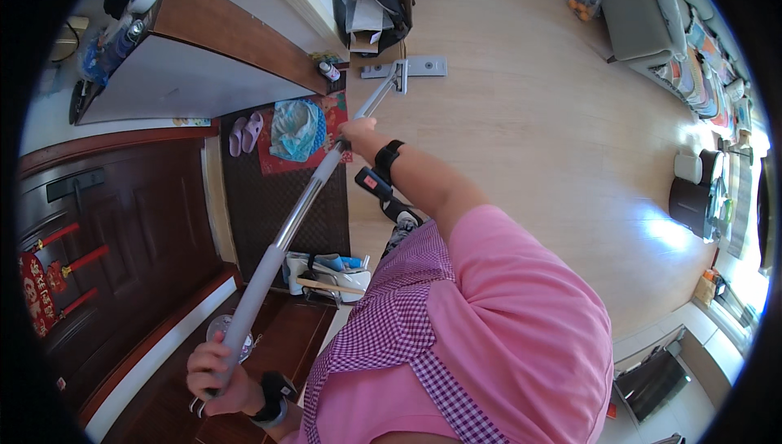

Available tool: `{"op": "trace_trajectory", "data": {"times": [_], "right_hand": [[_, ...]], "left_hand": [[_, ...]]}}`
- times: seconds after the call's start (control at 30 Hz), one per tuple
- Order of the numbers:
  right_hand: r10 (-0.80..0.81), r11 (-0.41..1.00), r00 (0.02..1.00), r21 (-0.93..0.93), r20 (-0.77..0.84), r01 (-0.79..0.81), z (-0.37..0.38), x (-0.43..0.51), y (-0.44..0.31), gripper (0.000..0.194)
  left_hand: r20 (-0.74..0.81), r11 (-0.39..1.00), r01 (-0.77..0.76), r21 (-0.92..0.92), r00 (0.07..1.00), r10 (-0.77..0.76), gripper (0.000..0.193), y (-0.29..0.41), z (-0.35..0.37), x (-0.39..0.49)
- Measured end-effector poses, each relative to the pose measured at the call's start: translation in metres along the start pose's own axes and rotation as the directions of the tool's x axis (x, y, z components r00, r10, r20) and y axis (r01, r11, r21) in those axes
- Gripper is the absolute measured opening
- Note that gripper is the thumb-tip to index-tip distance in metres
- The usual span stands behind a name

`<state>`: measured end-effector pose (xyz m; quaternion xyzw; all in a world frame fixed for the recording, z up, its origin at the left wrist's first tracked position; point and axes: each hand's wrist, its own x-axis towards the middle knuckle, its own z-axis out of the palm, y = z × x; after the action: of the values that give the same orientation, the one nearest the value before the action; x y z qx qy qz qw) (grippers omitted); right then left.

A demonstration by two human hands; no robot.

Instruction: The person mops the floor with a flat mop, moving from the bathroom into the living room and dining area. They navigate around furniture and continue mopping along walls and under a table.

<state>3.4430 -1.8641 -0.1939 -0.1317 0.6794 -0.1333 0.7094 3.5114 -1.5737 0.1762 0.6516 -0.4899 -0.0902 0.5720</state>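
A flat mop with a long metal pole and a pale grey grip sleeve point(259, 288) runs slantwise across the head view. My left hand point(223, 377) is closed around the sleeve near the pole's top end, at lower left. Further down the pole, my right hand point(357, 131) grips it just below the sleeve. The flat grey mop head point(427, 66) lies on the light wood floor point(519, 108), beside a box holding a dark bag and papers point(372, 16). Both wrists wear black bands; a small black device hangs by the right wrist.
Left are a dark door point(134, 218), a brown cabinet point(232, 34) and a dark mat point(287, 206) with pink slippers point(246, 133) and a blue-white cloth point(296, 129). A small rack point(333, 276) stands near my legs. A grey sofa point(635, 16) is at upper right.
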Motion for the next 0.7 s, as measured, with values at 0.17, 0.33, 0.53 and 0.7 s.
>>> {"op": "trace_trajectory", "data": {"times": [0.17,0.33,0.53,0.7], "right_hand": [[-0.06,0.99,0.983,0.138,0.174,0.036,-0.036,0.002,0.006,0.055],[0.012,0.999,0.997,0.041,0.078,-0.016,-0.032,-0.019,0.031,0.057],[0.099,0.995,0.99,-0.011,0.095,-0.099,-0.049,-0.081,0.085,0.061],[0.034,0.998,0.998,0.045,0.043,-0.036,-0.059,-0.099,0.083,0.061]], "left_hand": [[0.125,0.98,-0.163,-0.112,0.976,0.176,0.049,0.007,0.03,0.007],[-0.034,0.983,-0.1,-0.154,0.995,0.096,0.035,0.038,0.028,0.021],[-0.135,0.986,-0.042,-0.159,0.991,0.02,0.032,0.072,-0.019,0.012],[0.014,0.964,-0.119,-0.236,0.992,0.126,0.028,0.078,-0.042,-0.012]]}}
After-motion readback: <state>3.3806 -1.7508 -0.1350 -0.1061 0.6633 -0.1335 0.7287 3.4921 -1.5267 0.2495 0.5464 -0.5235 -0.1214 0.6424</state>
